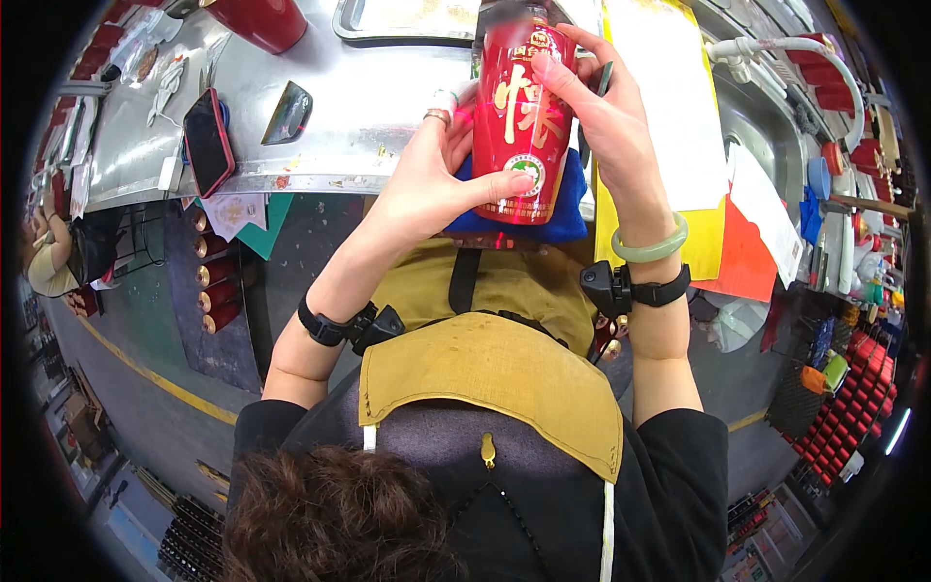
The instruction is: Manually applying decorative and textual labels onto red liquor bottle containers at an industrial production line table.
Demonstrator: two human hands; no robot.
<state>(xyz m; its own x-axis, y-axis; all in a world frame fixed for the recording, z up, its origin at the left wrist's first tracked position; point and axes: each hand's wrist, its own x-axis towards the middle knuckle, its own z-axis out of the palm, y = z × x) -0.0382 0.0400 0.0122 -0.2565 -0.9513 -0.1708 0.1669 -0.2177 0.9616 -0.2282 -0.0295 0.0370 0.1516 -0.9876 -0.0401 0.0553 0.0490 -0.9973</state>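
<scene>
A glossy red bottle (519, 131) with gold characters and a round green-and-white emblem stands nearly upright before me at the work table's near edge. My left hand (434, 179) grips it from the left, its thumb lying across the lower front beside the emblem. From the right, my right hand (609, 107) holds its upper part, thumb on the front and fingers behind. A thin dark piece shows by the right fingers; its kind is unclear. Beneath the bottle lies a blue cloth (565, 221). The bottle's top is blurred and its back hidden.
On the metal table (320, 58) lie a phone with a red edge (208, 143), a dark curved piece (288, 113) and a tray (402, 21). A red container (260, 21) stands farther off. White and yellow sheets (669, 107) cover the right, beside a sink (761, 121).
</scene>
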